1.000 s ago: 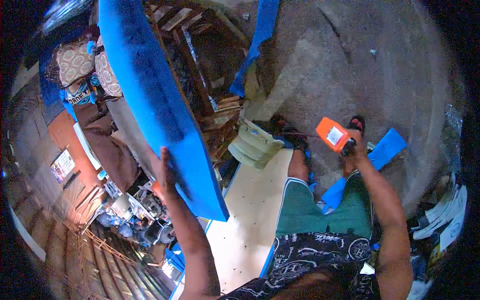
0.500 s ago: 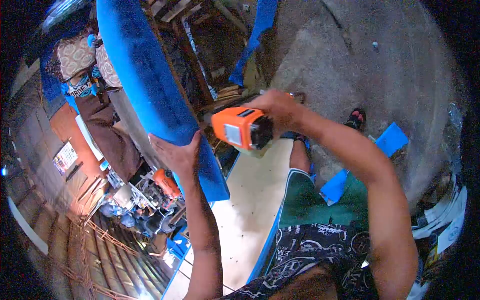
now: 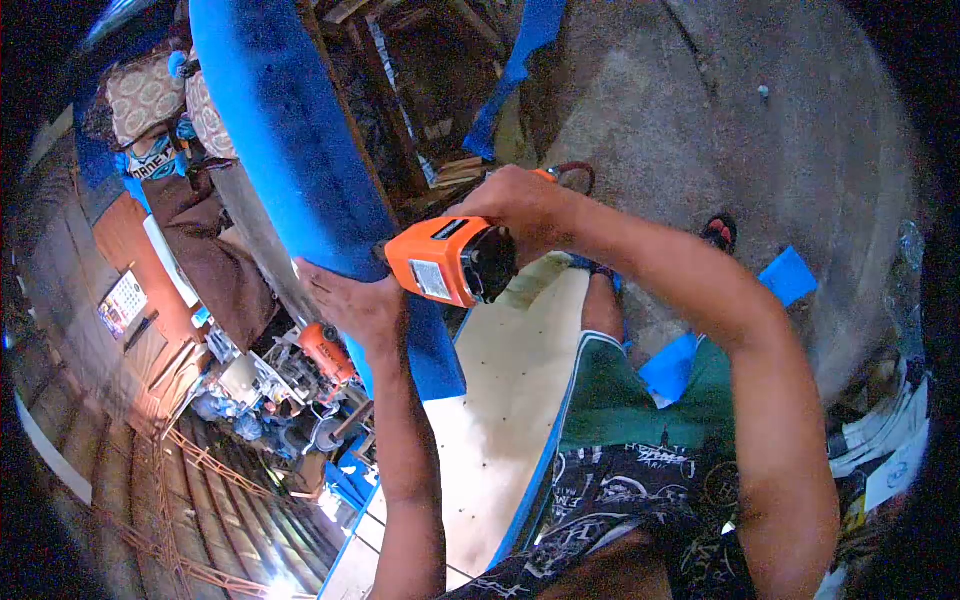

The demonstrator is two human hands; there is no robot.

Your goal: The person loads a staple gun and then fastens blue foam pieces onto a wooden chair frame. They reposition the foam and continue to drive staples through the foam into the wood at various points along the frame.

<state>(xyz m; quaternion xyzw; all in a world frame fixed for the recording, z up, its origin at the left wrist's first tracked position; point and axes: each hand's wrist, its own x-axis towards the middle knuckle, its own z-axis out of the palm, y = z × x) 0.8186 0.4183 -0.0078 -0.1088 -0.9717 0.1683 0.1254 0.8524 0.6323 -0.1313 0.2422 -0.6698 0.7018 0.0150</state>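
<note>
A long blue foam-covered panel point(image 3: 280, 130) stands tilted up from the upper left toward the middle. My left hand point(image 3: 355, 300) is pressed against its lower edge, fingers wrapped on it. My right hand point(image 3: 515, 205) grips an orange power tool point(image 3: 440, 262), whose front end sits against the blue panel just beside my left hand. Under both lies a pale plywood board point(image 3: 500, 400) with a blue edge.
Wooden frame pieces point(image 3: 410, 90) lie on the concrete floor point(image 3: 720, 120). Blue foam offcuts point(image 3: 780, 275) rest near my sandalled foot point(image 3: 715, 232). A cluttered bench with another orange tool point(image 3: 325, 350) sits lower left. Papers point(image 3: 890, 440) pile at the right.
My right hand swung the orange tool from the right, near my knee, across to the blue panel. My left hand slid onto the panel's lower edge.
</note>
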